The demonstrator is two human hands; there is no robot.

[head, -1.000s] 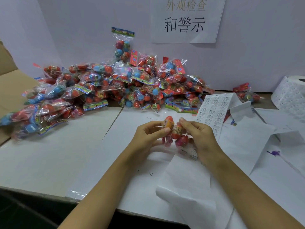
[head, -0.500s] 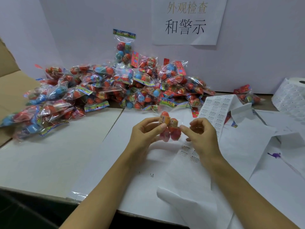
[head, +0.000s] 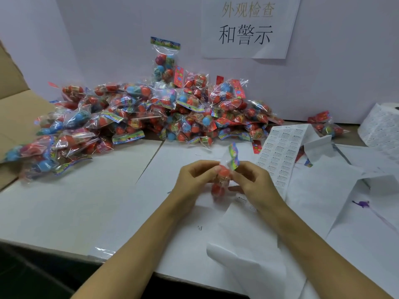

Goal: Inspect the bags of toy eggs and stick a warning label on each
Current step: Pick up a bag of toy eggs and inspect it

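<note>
Both hands hold one clear bag of toy eggs (head: pixel 222 175) above the white table, its colourful header card pointing up. My left hand (head: pixel 194 180) grips the bag's left side and my right hand (head: pixel 252 182) pinches its right side. Red eggs show between the fingers. A strip of small white warning labels (head: pixel 278 156) lies just right of my right hand. A big pile of bagged eggs (head: pixel 151 113) stretches along the back wall. Whether a label sits on the held bag is hidden by my fingers.
A roll of labels (head: pixel 382 130) stands at the far right, with one separate bag (head: pixel 326 126) beside it. Loose backing paper (head: pixel 259 244) covers the table's right half. A cardboard box flap (head: pixel 15 117) rises at the left. A paper sign (head: pixel 248 26) hangs on the wall.
The bag has been turned over in my hands: its header card now points up and the eggs hang lower. My right hand has closed back onto the bag.
</note>
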